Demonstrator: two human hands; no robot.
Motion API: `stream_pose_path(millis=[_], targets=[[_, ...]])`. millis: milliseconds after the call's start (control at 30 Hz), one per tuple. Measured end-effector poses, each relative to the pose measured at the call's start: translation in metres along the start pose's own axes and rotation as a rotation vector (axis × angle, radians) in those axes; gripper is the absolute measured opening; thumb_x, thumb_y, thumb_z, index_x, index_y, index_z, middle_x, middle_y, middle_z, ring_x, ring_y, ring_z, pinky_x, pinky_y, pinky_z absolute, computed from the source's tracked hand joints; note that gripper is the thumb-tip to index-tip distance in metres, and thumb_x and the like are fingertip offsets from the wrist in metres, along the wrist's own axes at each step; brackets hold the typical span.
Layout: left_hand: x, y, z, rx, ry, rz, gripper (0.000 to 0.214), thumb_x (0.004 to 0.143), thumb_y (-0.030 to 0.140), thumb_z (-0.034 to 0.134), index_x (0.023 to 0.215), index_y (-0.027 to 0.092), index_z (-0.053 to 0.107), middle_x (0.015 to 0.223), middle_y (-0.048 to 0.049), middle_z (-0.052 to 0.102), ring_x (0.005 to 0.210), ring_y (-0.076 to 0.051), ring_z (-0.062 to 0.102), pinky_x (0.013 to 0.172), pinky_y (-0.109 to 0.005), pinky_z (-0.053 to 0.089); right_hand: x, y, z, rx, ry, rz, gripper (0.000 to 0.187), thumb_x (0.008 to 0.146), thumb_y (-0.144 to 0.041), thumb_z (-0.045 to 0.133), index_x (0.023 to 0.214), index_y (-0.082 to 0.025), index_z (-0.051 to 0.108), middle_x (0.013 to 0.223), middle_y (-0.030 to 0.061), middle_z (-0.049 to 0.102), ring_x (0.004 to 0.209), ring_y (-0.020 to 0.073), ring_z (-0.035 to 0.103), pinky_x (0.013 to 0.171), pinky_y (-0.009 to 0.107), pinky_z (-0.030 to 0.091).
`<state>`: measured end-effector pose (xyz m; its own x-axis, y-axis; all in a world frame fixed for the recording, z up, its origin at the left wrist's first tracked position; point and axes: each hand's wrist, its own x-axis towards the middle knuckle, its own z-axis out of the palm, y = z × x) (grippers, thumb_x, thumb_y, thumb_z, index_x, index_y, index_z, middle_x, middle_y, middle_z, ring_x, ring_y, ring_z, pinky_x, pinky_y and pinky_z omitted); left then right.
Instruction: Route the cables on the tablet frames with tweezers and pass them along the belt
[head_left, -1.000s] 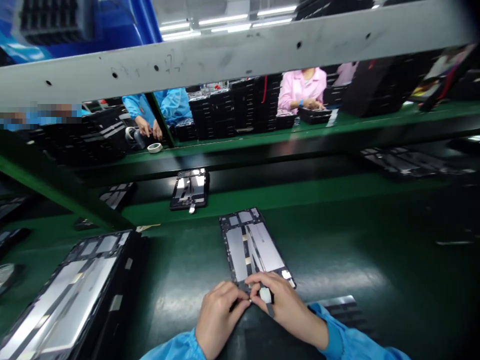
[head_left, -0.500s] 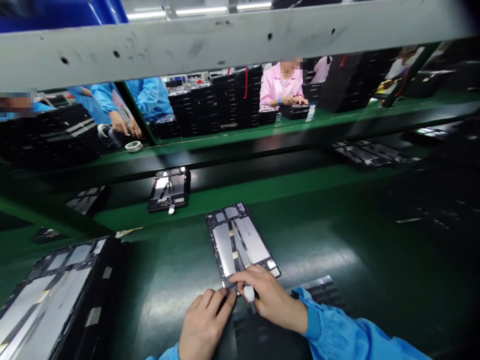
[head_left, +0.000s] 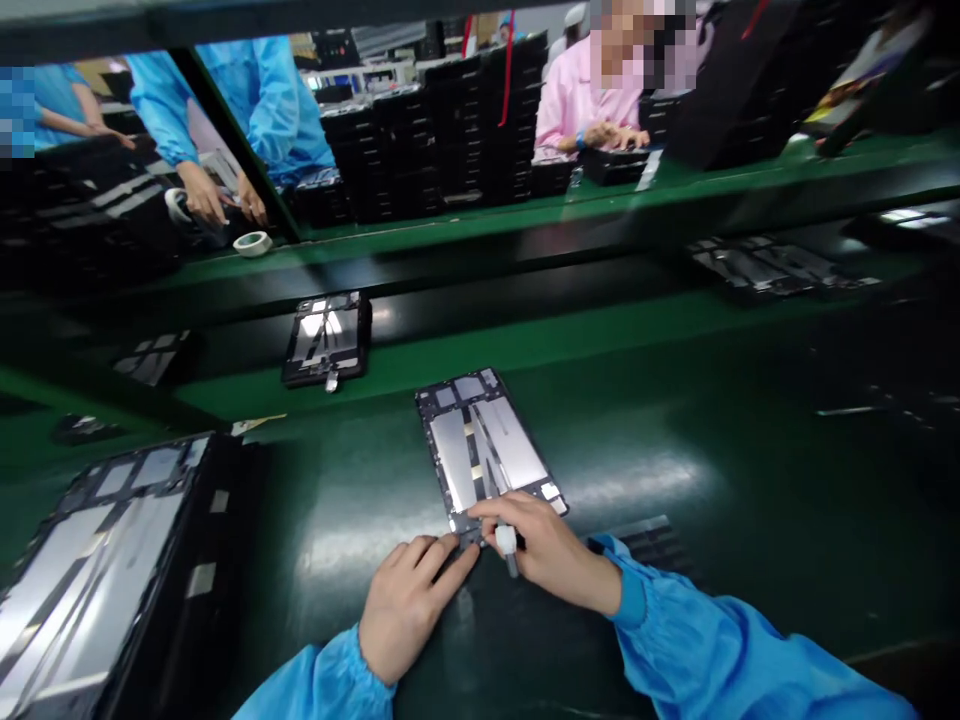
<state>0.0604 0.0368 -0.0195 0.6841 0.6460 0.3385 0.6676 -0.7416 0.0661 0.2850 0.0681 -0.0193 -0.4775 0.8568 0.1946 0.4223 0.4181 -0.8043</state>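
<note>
An opened tablet chassis (head_left: 484,448) with silver panels lies on the dark green bench in front of me. My left hand (head_left: 409,602) rests flat beside its near edge, fingers stretched toward the lower left corner. My right hand (head_left: 544,548) is closed on a small white-tipped tool (head_left: 508,542), held at the chassis's near edge. Both arms wear light blue sleeves.
A stack of similar chassis (head_left: 97,560) stands at my near left. Another chassis (head_left: 328,338) lies on the conveyor beyond, more (head_left: 772,265) to the right. A tape roll (head_left: 252,243) sits on the far shelf, where people in blue and pink work beside black tray stacks (head_left: 427,150).
The view has tipped down, so the grey beam left the top. My left hand has opened from a pinch and lies flat; the right hand still holds the tool at the chassis edge.
</note>
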Motion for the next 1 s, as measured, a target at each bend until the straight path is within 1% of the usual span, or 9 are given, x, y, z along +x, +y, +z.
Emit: stream_pose_path(millis=[100,167,333,533,633,733,833,933,1000], targets=[[-0.001,0.001,0.002,-0.117,0.016,-0.092,0.029,0.102,0.020,0.041,0.124,0.021,0.060,0.108,-0.0059,0.067,0.087,-0.017,0.059,0.073,-0.029,0.050,-0.003,0.003,0.002,0.016,0.001,0.012,0.039,0.085,-0.004,0.055,0.117,-0.024,0.064,0.092,0.0042,0.071,0.090,0.0222,0.065,0.081,0.035,0.051],[-0.001,0.002,0.003,-0.179,0.031,-0.138,0.028,0.101,0.020,0.045,0.125,0.022,0.059,0.108,-0.0053,0.067,0.089,-0.015,0.059,0.076,-0.027,0.051,-0.004,0.005,0.002,0.015,-0.005,0.017,0.038,0.087,-0.005,0.053,0.117,-0.025,0.064,0.092,0.0044,0.071,0.089,0.0223,0.065,0.081,0.036,0.052],[-0.003,0.002,0.005,-0.079,-0.017,-0.085,0.032,0.101,0.018,0.043,0.127,0.028,0.058,0.114,-0.0055,0.063,0.090,-0.018,0.059,0.073,-0.031,0.049,-0.006,0.004,0.001,0.025,-0.029,0.017,0.038,0.087,-0.004,0.052,0.118,-0.024,0.062,0.090,0.0039,0.070,0.087,0.0221,0.064,0.079,0.036,0.052],[-0.003,0.004,0.004,0.005,-0.060,-0.040,0.037,0.101,0.016,0.038,0.133,0.026,0.054,0.116,-0.0082,0.060,0.089,-0.019,0.058,0.071,-0.032,0.048,-0.003,0.003,0.001,-0.003,-0.029,0.028,0.036,0.090,-0.007,0.050,0.118,-0.024,0.063,0.089,0.0053,0.070,0.086,0.0231,0.065,0.076,0.037,0.053],[-0.002,0.006,0.004,0.046,-0.092,-0.055,0.039,0.101,0.015,0.035,0.134,0.027,0.052,0.115,-0.0086,0.060,0.089,-0.018,0.057,0.072,-0.031,0.049,-0.006,0.002,-0.006,0.025,-0.016,0.025,0.031,0.094,-0.015,0.051,0.121,-0.025,0.064,0.090,0.0054,0.071,0.087,0.0233,0.066,0.077,0.037,0.054],[-0.001,0.010,0.006,0.042,-0.100,-0.096,0.038,0.102,0.016,0.035,0.133,0.026,0.053,0.113,-0.0093,0.059,0.089,-0.018,0.057,0.071,-0.031,0.050,-0.016,0.001,-0.016,0.105,0.048,0.049,0.030,0.099,-0.028,0.048,0.126,-0.027,0.063,0.085,0.0040,0.071,0.077,0.0202,0.067,0.074,0.033,0.055],[0.000,0.013,0.007,0.016,-0.090,-0.116,0.036,0.101,0.016,0.037,0.131,0.024,0.055,0.113,-0.0097,0.059,0.089,-0.019,0.058,0.071,-0.032,0.051,-0.029,0.000,-0.021,0.191,0.072,0.128,0.033,0.101,-0.035,0.044,0.129,-0.029,0.061,0.086,0.0028,0.067,0.061,0.0144,0.062,0.061,0.028,0.055],[0.000,0.013,0.007,-0.012,-0.075,-0.123,0.034,0.100,0.016,0.040,0.129,0.024,0.055,0.112,-0.0088,0.060,0.089,-0.020,0.058,0.071,-0.032,0.051,-0.035,-0.002,-0.018,0.272,0.040,0.204,0.030,0.100,-0.035,0.046,0.123,-0.025,0.062,0.086,0.0026,0.066,0.056,0.0121,0.060,0.053,0.024,0.054],[0.000,0.013,0.007,-0.025,-0.069,-0.128,0.033,0.100,0.016,0.042,0.128,0.024,0.056,0.112,-0.0085,0.060,0.090,-0.020,0.059,0.072,-0.032,0.051,-0.034,-0.004,-0.014,0.276,0.014,0.215,0.023,0.098,-0.032,0.049,0.113,-0.022,0.064,0.082,0.0024,0.067,0.057,0.0129,0.062,0.055,0.024,0.055]])
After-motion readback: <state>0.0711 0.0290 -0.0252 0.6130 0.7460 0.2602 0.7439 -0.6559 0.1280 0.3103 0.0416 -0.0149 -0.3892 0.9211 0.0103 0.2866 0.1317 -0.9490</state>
